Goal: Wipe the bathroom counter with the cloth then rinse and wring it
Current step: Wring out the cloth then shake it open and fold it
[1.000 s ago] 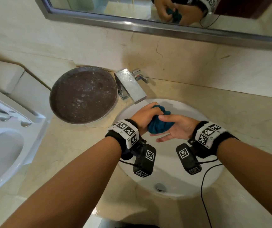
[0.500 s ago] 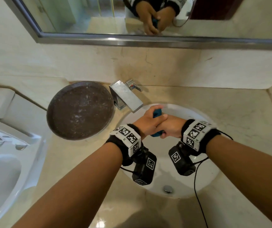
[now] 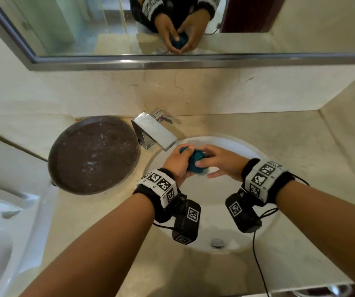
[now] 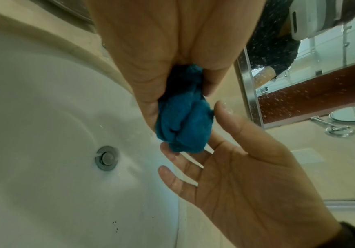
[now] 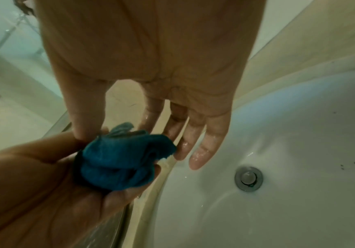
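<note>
Gripping balled cloth [image 3: 194, 161] — left hand [image 3: 177, 161] (no clear axis)

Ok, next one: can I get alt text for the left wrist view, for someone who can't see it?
The left hand grips a bunched teal cloth above a white sink basin, while the right hand reaches in open-palmed, its wet fingers straight and touching the cloth's lower end. The basin's metal drain plug shows at left, a mirror edge at right.

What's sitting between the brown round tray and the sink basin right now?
The chrome faucet stands between the brown tray and the white basin, its spout angled out over the basin rim beside the balled cloth. The head view shows it.
</note>
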{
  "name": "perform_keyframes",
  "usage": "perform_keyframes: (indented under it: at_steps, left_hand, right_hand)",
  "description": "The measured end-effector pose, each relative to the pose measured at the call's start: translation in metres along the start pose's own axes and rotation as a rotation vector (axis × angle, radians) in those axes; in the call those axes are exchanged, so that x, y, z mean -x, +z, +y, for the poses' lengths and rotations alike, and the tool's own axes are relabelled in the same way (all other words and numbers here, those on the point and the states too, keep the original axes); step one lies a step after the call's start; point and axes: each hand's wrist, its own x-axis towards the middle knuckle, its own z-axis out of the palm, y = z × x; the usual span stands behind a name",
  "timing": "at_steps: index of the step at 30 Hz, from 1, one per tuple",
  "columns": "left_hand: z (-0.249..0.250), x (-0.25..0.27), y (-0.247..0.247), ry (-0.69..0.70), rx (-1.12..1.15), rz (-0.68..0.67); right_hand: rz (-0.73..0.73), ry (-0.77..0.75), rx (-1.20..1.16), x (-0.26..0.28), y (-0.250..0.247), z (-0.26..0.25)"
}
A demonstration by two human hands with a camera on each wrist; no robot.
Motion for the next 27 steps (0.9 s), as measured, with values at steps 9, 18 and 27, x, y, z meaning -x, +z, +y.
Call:
perform_keyframes:
  at_steps: [9,18,27]
  left_hand:
    - [0.013,0.014,0.013,0.061,0.06,-0.197]
    - [0.024,0.016,0.01,0.104,-0.043,-0.338]
    - [0.023,0.011,0.016,0.126,-0.22,-0.223]
  right_hand:
    - [0.053,0.035,-0.305,0.004,0.0,0.006]
    - [-0.162,-0.018,-0.441,-0.001,0.013,-0.002]
    - [-0.067,-0.019,-0.233,-0.007,0.018,0.003]
